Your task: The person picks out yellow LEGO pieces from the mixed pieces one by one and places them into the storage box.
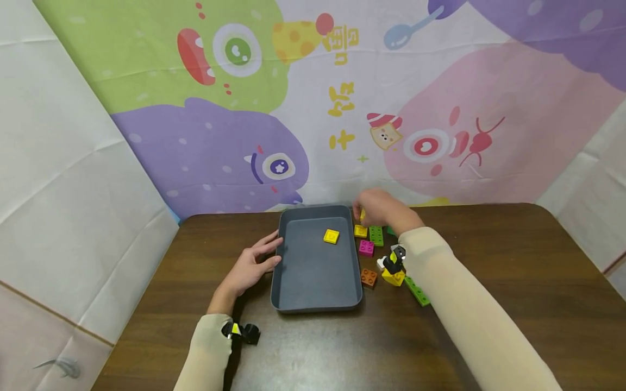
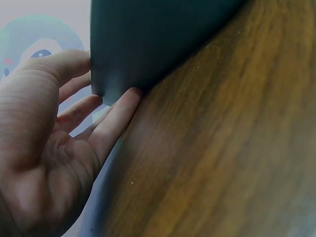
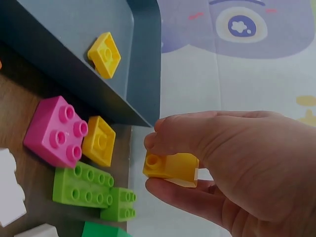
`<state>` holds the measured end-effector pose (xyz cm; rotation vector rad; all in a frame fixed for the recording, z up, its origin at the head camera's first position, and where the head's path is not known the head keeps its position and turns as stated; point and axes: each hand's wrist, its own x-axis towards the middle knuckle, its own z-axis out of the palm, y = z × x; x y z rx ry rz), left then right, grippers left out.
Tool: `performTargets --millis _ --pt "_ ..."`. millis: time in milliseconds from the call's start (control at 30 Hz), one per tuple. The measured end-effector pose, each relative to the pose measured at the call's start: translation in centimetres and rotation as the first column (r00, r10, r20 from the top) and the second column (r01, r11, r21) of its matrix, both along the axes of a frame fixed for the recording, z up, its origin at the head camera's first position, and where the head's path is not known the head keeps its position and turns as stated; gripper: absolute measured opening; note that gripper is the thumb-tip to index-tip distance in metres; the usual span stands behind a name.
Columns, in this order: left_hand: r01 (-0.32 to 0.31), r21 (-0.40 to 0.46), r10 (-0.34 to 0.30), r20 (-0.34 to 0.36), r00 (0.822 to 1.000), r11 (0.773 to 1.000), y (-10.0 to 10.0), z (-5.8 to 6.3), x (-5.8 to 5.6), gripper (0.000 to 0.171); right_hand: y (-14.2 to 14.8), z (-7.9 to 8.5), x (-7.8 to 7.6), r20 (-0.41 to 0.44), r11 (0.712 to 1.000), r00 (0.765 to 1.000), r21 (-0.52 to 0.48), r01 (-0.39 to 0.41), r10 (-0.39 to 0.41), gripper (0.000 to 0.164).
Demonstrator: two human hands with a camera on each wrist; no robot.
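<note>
While the right hand [image 1: 379, 209] pinches a yellow brick [image 3: 173, 167] between thumb and fingers, apparently for precise control, just beyond the two-o'clock corner of the tray [image 1: 315, 282], the left hand [image 1: 251, 266] lays relaxed fingers against the nine-o'clock wall, presumably steadying it. One yellow square [image 1: 331, 236] sits inside toward one o'clock; open room lies toward six. Loose bricks [image 1: 366, 248] crowd the three-o'clock edge.
</note>
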<state>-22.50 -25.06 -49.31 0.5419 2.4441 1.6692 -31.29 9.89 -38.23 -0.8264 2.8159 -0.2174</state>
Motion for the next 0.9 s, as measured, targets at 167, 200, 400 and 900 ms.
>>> performTargets --millis 167,200,400,900 --pt "0.001 0.008 -0.001 0.003 1.000 1.000 0.0 0.0 0.0 0.054 -0.6 -0.2 0.2 -0.010 1.000 1.000 -0.009 -0.007 0.007 0.008" --pt "0.001 0.009 -0.001 0.003 1.000 1.000 0.0 0.0 0.0 0.054 -0.7 -0.1 0.3 -0.009 1.000 1.000 -0.008 -0.003 0.003 0.009" --pt "0.001 0.014 -0.001 0.004 1.000 1.000 0.0 0.0 0.1 0.055 -1.6 0.1 0.7 -0.003 1.000 1.000 -0.002 -0.006 0.006 0.010" --pt "0.001 0.023 -0.001 0.014 1.000 1.000 0.2 0.3 0.2 0.054 -3.4 -0.2 2.0 -0.029 0.997 0.996 0.009 -0.083 0.083 0.009"
